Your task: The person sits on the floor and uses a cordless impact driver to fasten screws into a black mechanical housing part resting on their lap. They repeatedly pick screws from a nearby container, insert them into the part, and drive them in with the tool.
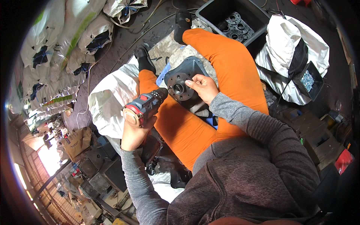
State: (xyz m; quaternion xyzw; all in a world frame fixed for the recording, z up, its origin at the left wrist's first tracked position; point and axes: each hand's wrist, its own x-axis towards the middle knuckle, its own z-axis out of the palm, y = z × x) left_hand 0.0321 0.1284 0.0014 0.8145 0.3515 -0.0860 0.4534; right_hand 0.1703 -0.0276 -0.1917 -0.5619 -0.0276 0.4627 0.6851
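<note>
My left hand (pixel 135 134) is wrapped round the grip of a red and grey cordless drill (pixel 147 104). The drill's black chuck lies close by the left edge of a dark round metal flange (pixel 173 81); whether a bit touches the flange I cannot tell. This flange has a wide centre hole and a ring of small holes. With thumb and fingers, my right hand (pixel 204 89) grips its right side. Under and beyond it, between my legs, sits a dark grey part with a flared, squarish end (pixel 194 66).
A grey plastic bin (pixel 213 25) with several metal flanges stands at the far right. Beside it is a white sack (pixel 280 41) and a small black box of screws (pixel 308 80). Stuffed white sacks (pixel 48 41) line the left. Cables (pixel 127 48) cross the dark floor.
</note>
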